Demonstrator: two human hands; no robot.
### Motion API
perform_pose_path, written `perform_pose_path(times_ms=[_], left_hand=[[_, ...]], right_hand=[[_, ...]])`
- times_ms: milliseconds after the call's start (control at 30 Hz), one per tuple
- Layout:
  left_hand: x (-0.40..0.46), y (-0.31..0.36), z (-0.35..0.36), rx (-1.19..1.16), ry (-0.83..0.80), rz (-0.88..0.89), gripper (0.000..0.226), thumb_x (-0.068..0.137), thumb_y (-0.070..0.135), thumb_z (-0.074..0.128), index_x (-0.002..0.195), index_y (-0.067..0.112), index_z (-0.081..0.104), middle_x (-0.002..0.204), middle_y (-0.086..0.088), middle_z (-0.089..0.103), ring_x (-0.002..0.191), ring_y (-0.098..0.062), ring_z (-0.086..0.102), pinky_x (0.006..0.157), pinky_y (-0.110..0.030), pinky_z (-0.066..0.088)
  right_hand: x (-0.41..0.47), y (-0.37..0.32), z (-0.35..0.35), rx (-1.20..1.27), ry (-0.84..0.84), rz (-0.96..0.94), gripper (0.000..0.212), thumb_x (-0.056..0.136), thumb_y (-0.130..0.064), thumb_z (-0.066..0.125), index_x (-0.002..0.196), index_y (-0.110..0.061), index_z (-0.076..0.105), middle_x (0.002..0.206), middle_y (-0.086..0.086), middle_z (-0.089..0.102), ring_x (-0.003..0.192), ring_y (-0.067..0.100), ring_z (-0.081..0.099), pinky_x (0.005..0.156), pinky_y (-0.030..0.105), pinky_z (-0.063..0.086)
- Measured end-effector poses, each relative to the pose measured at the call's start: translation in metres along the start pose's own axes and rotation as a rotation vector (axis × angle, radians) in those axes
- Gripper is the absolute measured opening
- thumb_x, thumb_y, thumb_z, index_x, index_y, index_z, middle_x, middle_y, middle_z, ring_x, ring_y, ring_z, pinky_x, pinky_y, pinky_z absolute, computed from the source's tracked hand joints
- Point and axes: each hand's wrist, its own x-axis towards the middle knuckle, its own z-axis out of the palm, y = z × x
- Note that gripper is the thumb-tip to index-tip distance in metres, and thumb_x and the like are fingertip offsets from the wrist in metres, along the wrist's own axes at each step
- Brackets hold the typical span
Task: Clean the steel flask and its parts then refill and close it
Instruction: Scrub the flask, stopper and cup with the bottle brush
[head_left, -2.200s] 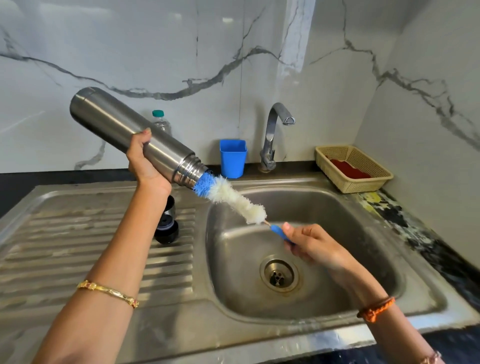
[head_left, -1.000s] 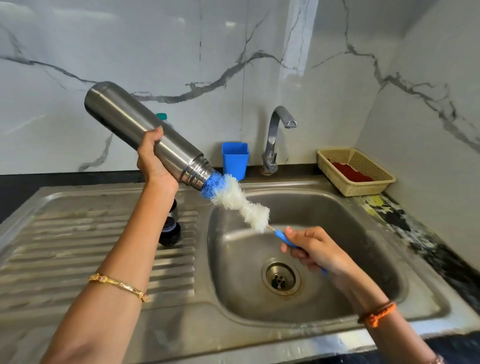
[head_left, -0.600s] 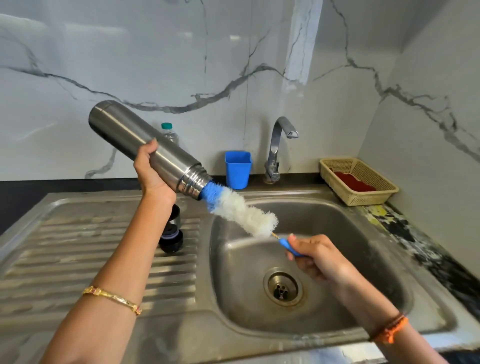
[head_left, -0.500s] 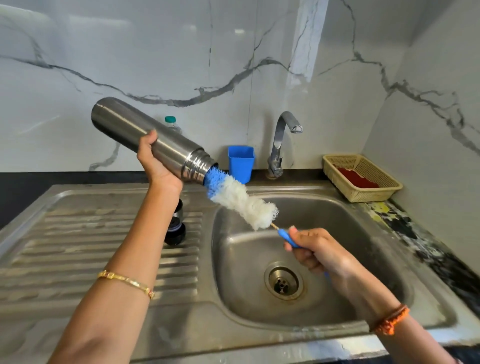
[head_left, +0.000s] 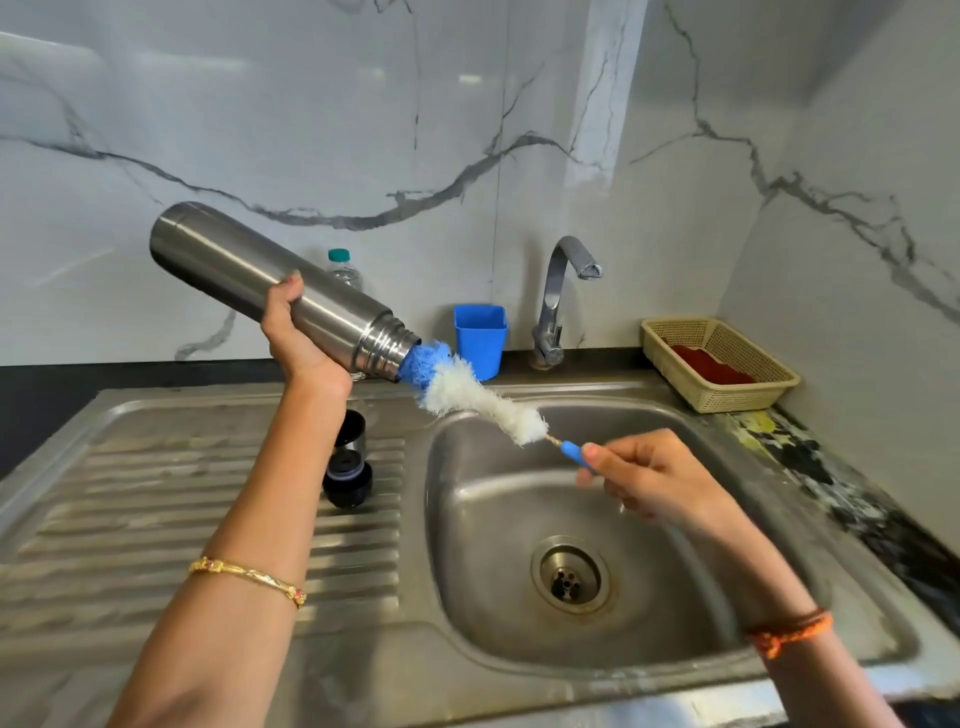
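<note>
While L hand grips flask midbody, mouth at 4 o'clock: steel, prob. slick wet; R hand pinches brush handle.

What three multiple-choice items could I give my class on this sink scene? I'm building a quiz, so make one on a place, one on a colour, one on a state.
1. Where is the black cap?
A. in the basin
B. on the drainboard
C. in the basket

2. What colour is the cup beside the tap?
A. blue
B. red
C. green

3. How does the brush stand to the flask?
A. fully out
B. wholly inside
C. tip in the mouth

Key: 1 B, it stands on the ribbed drainboard. 2 A, the cup is plain blue. 3 C, the blue tip enters the mouth; the left hand holds the flask, the right hand the handle.
</note>
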Motion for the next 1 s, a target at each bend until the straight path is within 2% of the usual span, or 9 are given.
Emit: perform_pose_path(times_ms=[100,167,233,300,367,567,800,900,1000], left_hand=[[0.001,0.005,0.003,0.012,0.045,-0.003,0.019,0.083,0.023,0.054,0.094,0.008,0.057,0.064,-0.003,0.066,0.062,-0.02,0.066,0.064,-0.029,0.053],[0.002,0.01,0.003,0.033,0.071,-0.022,0.024,0.081,0.025,0.058,0.098,0.008,0.057,0.067,-0.003,0.066,0.064,-0.02,0.067,0.066,-0.031,0.054],[0.002,0.014,0.002,0.071,0.065,-0.027,0.028,0.079,0.025,0.06,0.102,0.008,0.058,0.071,-0.003,0.065,0.066,-0.02,0.067,0.067,-0.031,0.054],[-0.002,0.014,0.001,0.091,0.035,-0.032,0.024,0.082,0.025,0.057,0.1,0.009,0.057,0.068,-0.001,0.065,0.063,-0.017,0.066,0.065,-0.029,0.054],[-0.006,0.013,0.003,0.05,-0.009,-0.035,0.019,0.086,0.026,0.049,0.094,0.01,0.055,0.06,0.001,0.065,0.057,-0.015,0.064,0.062,-0.025,0.053],[-0.005,0.009,0.006,0.078,-0.051,-0.021,0.02,0.085,0.025,0.05,0.097,0.01,0.056,0.064,0.002,0.067,0.065,-0.016,0.063,0.07,-0.029,0.052],[-0.003,-0.007,-0.006,0.048,-0.131,0.058,0.035,0.074,0.028,0.055,0.103,0.01,0.054,0.074,0.0,0.067,0.073,-0.018,0.064,0.072,-0.03,0.052],[0.0,-0.011,-0.007,0.106,-0.086,0.053,0.034,0.071,0.027,0.059,0.1,0.011,0.056,0.075,0.0,0.066,0.074,-0.019,0.063,0.074,-0.033,0.052],[0.001,-0.012,-0.004,0.074,0.026,0.038,0.031,0.077,0.021,0.062,0.105,0.009,0.057,0.079,-0.004,0.066,0.076,-0.022,0.066,0.075,-0.035,0.053]], right_hand=[[-0.002,0.006,0.017,-0.65,0.486,-0.337,0.023,0.087,-0.036,0.055,0.076,-0.02,0.069,0.054,-0.005,0.057,0.049,0.017,0.054,0.043,0.028,0.041],[-0.006,0.012,0.025,-0.768,0.573,-0.465,0.032,0.088,-0.034,0.048,0.073,-0.016,0.069,0.053,-0.002,0.059,0.046,0.022,0.054,0.038,0.027,0.038],[-0.005,0.006,0.02,-0.504,0.334,-0.288,0.034,0.093,-0.031,0.051,0.066,-0.018,0.067,0.048,-0.004,0.051,0.045,0.018,0.045,0.043,0.026,0.033],[-0.004,-0.003,0.005,0.016,-0.067,0.048,0.039,0.093,-0.028,0.052,0.058,-0.015,0.061,0.041,-0.004,0.038,0.038,0.01,0.03,0.04,0.019,0.024],[0.0,-0.007,-0.01,0.208,-0.246,0.25,0.041,0.094,-0.03,0.047,0.057,-0.013,0.056,0.04,-0.006,0.029,0.034,0.004,0.019,0.034,0.013,0.015],[0.004,0.001,-0.019,0.18,-0.302,0.31,0.046,0.095,-0.035,0.042,0.055,-0.015,0.051,0.042,-0.006,0.025,0.033,0.003,0.015,0.033,0.013,0.01],[0.001,0.029,0.003,0.456,-0.458,0.544,0.04,0.074,-0.047,0.044,0.044,-0.02,0.044,0.039,-0.011,0.022,0.028,-0.003,0.015,0.031,0.012,0.007],[-0.002,0.04,0.017,0.248,-0.19,0.309,0.037,0.087,-0.036,0.052,0.057,-0.014,0.057,0.047,-0.003,0.035,0.037,0.006,0.031,0.035,0.013,0.022],[-0.008,0.039,0.026,-0.418,0.322,-0.121,0.021,0.085,-0.039,0.061,0.076,-0.019,0.064,0.057,-0.007,0.054,0.051,0.013,0.05,0.042,0.022,0.032]])
